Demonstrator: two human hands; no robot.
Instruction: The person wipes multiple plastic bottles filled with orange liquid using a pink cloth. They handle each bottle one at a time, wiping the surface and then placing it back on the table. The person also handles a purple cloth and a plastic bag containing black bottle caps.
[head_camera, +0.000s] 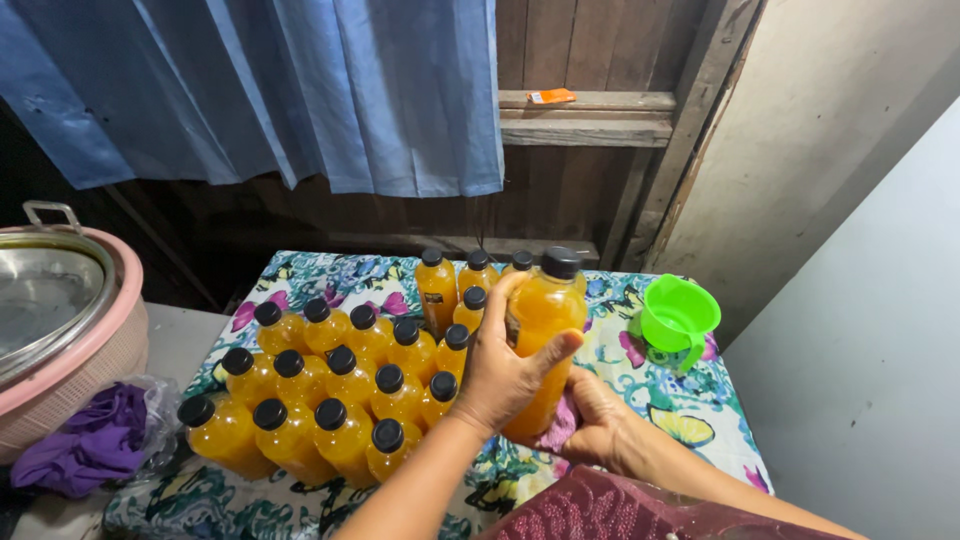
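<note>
Left hand wrapped around an orange, black-capped bottle, upright over the surface's floral cloth. Right hand grips the bottle's base through a pink cloth. Just left: cluster of matching bottles. Green funnel to the right. Blue curtain hangs behind; pink basin at far left.
</note>
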